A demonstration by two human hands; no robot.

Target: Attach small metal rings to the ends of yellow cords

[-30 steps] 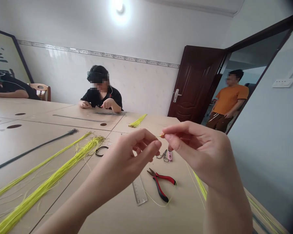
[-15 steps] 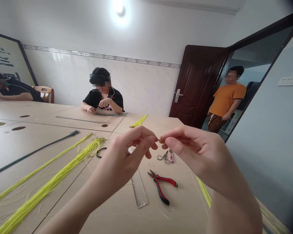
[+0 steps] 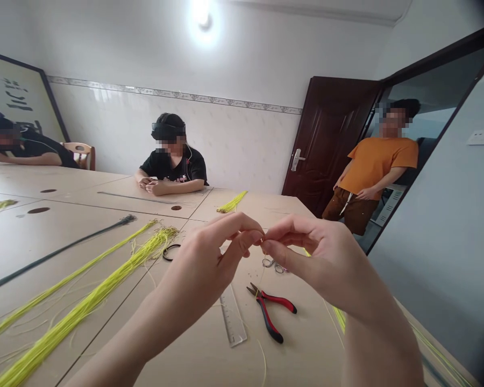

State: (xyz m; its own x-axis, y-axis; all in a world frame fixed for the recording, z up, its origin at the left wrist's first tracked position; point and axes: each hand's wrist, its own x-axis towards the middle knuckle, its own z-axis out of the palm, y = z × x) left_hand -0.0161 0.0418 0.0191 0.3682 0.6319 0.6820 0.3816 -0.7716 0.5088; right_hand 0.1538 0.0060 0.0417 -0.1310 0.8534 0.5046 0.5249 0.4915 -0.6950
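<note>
Yellow cord (image 3: 263,355) | hangs downward, long axis roughly vertical | both hands (image 3: 213,252) (image 3: 320,252) pinching its top

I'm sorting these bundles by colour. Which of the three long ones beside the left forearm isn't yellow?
The dark grey bundle, lying farthest from that forearm; the thin yellow bundle and thick yellow bundle are both bright yellow.

We're logging a close pinch

We're seeing the left hand (image 3: 220,255) and right hand (image 3: 320,258) meeting, both pinching a tiny item (image 3: 262,240), too small to name. Below, red-and-black pliers (image 3: 268,318) are lying near a clear ruler (image 3: 233,317). Left side, yellow cords (image 3: 97,295) and a dark cord bundle (image 3: 64,253) are lying on the table (image 3: 201,357). Across, a co-worker in black (image 3: 175,164) is sitting; a person in orange (image 3: 381,164) is standing near the door (image 3: 333,142).
</note>
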